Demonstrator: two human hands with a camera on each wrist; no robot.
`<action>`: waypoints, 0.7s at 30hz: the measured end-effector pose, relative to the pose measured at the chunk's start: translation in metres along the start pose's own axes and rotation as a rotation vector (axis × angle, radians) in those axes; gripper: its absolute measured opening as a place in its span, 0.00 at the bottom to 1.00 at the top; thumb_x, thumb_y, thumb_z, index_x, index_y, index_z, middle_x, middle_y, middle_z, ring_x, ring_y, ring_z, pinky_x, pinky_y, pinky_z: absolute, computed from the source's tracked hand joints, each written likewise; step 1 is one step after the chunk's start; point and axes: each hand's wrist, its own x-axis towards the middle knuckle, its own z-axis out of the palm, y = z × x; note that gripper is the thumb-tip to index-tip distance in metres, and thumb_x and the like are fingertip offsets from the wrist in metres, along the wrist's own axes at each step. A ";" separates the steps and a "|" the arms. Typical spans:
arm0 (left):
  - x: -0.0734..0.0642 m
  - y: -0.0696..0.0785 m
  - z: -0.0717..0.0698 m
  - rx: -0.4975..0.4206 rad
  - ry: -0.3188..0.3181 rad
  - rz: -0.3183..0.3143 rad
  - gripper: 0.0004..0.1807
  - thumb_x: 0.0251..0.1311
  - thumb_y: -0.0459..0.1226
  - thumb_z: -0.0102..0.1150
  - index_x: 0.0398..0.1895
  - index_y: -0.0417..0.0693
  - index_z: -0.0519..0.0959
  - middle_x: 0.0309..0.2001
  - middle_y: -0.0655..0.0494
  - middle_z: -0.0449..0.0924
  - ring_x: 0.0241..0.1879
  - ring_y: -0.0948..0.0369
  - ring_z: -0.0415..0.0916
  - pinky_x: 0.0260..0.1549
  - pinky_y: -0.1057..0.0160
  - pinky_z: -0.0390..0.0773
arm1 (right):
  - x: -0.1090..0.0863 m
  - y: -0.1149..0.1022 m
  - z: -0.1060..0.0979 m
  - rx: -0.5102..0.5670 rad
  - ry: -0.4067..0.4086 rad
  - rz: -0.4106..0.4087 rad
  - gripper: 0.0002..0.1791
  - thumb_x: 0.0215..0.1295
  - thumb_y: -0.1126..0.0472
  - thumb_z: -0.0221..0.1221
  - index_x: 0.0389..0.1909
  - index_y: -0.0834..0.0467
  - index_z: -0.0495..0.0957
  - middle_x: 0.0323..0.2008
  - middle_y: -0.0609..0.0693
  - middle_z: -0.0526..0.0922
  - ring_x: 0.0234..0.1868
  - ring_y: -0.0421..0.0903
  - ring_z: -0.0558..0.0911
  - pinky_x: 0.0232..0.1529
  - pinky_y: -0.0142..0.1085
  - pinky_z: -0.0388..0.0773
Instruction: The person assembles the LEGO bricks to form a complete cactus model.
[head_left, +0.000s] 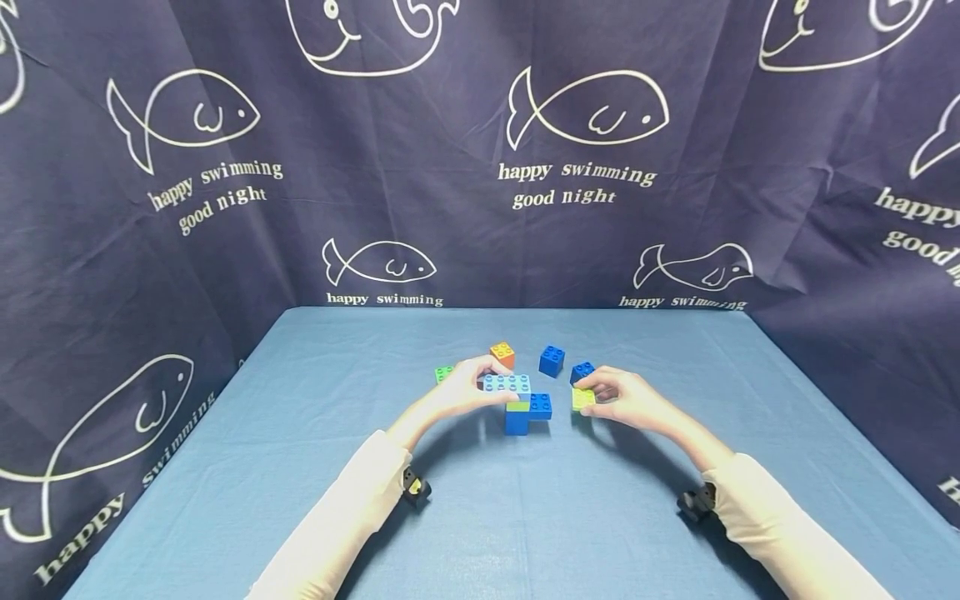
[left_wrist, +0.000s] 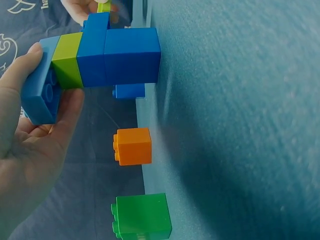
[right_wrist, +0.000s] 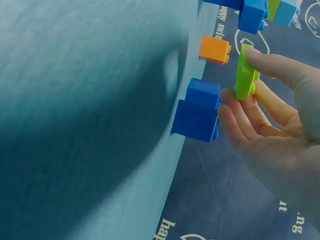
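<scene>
Fingers and thumb of my left hand (head_left: 459, 390) grip a light blue brick (head_left: 507, 384) by its sides. This brick tops a small build: a lime green brick (left_wrist: 67, 61) sits beneath it, then a blue brick (left_wrist: 94, 52) that sticks out to the right, with another blue brick (left_wrist: 133, 56) at the bottom, close to the table. To the right of the build, my right hand (head_left: 628, 402) pinches a thin lime green brick (right_wrist: 244, 75) between thumb and fingers. In the right wrist view its studs face the palm, and it hangs apart from the build.
Behind the left hand stand an orange brick (head_left: 502, 354) and a green brick (head_left: 444, 373). Two blue bricks, one farther back (head_left: 552, 361) and one just behind the right hand (head_left: 582, 371), stand on the blue cloth-covered table (head_left: 465, 525). A dark fish-print curtain (head_left: 480, 208) surrounds the table.
</scene>
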 end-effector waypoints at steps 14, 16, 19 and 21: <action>-0.001 0.000 -0.001 -0.006 -0.004 0.000 0.18 0.50 0.45 0.68 0.44 0.51 0.78 0.41 0.56 0.80 0.39 0.63 0.75 0.38 0.66 0.75 | 0.011 -0.012 0.005 0.038 0.028 -0.079 0.19 0.55 0.60 0.66 0.48 0.62 0.79 0.44 0.56 0.81 0.44 0.51 0.82 0.49 0.45 0.77; 0.000 -0.001 0.000 -0.006 -0.003 -0.001 0.18 0.50 0.44 0.68 0.44 0.51 0.78 0.41 0.56 0.80 0.39 0.63 0.75 0.38 0.66 0.76 | 0.012 -0.014 0.007 0.045 0.029 -0.093 0.19 0.55 0.61 0.66 0.48 0.62 0.79 0.44 0.56 0.81 0.44 0.51 0.81 0.49 0.45 0.77; 0.001 -0.001 0.000 -0.006 -0.003 0.000 0.18 0.50 0.45 0.68 0.44 0.51 0.78 0.41 0.56 0.80 0.39 0.63 0.75 0.38 0.67 0.76 | 0.014 -0.017 0.008 0.052 0.025 -0.107 0.19 0.55 0.61 0.66 0.48 0.62 0.79 0.44 0.56 0.82 0.45 0.52 0.82 0.49 0.46 0.77; 0.001 -0.002 0.000 -0.003 -0.003 -0.001 0.18 0.50 0.45 0.68 0.44 0.51 0.78 0.42 0.56 0.80 0.40 0.64 0.75 0.39 0.67 0.76 | 0.015 -0.019 0.009 0.047 0.026 -0.105 0.18 0.55 0.60 0.66 0.47 0.61 0.79 0.44 0.55 0.82 0.45 0.52 0.82 0.49 0.46 0.77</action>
